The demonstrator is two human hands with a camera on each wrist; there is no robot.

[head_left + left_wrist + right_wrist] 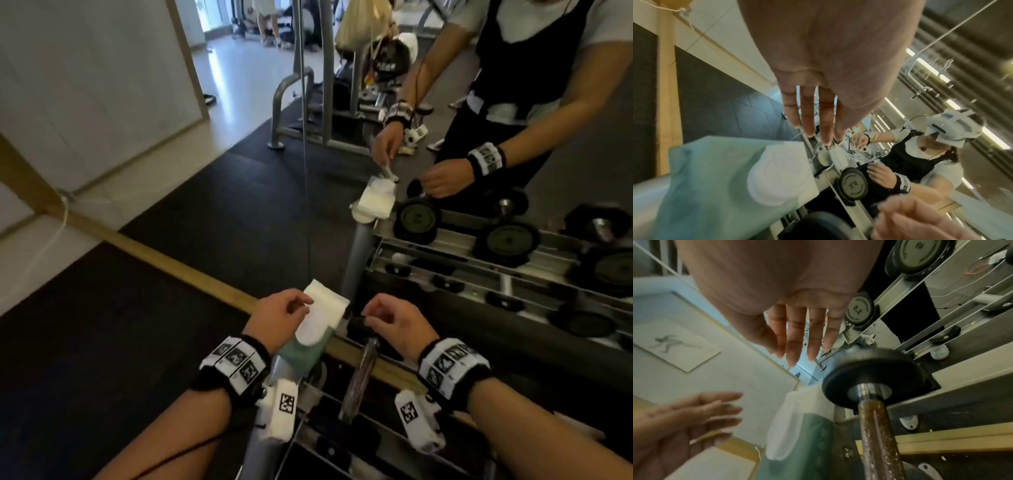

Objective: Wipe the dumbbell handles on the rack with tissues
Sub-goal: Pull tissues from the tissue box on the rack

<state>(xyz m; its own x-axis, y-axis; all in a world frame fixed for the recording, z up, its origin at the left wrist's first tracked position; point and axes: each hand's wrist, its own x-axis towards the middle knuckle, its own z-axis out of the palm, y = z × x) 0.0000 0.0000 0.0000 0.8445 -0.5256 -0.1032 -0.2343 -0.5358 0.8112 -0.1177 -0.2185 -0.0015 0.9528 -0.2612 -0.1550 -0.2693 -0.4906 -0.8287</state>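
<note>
A green and white tissue pack [318, 329] [731, 178] [797, 426] lies on the left end of the dumbbell rack. My left hand [298, 305] [813, 121] hovers at its white flap, fingers relaxed and holding nothing. Just right of the pack a dumbbell rests on the rack; its knurled handle [361, 373] [877, 434] runs toward me from a black plate [873, 376]. My right hand [373, 315] [797, 340] is over that plate with straight, empty fingers. Whether either hand touches anything is unclear.
A wall mirror [445, 171] stands right behind the rack, with a wooden strip [171, 263] along its base. It reflects me, the pack and several dumbbells on rails. The grey rack post [260, 445] drops below the pack. Dark rubber floor [85, 342] lies left.
</note>
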